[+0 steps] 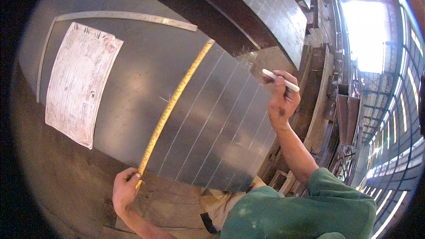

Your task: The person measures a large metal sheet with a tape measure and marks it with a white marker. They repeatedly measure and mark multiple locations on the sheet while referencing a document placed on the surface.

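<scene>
Holding the tape: the left hand (127, 186) had its fingers closed on the near end of the yellow tape measure (170, 108), at the near edge of the dark metal plate (128, 119).
Tape and fingers: the tape ran away from the left fingers across the plate, slanting to the right, and its far end lay by the far edge.
White stick: the right hand (283, 104) gripped a slim white stick (269, 74) between thumb and fingers, one end jutting out to the left and the other to the right.
Right hand's place: it was by the plate's right edge, well apart from the tape; whether it touched the plate could not be told.
Pale lines: several thin lines (206, 121) crossed the plate to the right of the tape, roughly alongside it.
Small mark: a pale cross (166, 99) was just left of the tape, near its middle.
Paper: a smudged white sheet (84, 86) lay on the left part of the plate.
Metal square: an L-shaped strip (119, 15) lay around the far and left sides of the paper.
Clothing: a green shirt (301, 212) showed on the near side.
</scene>
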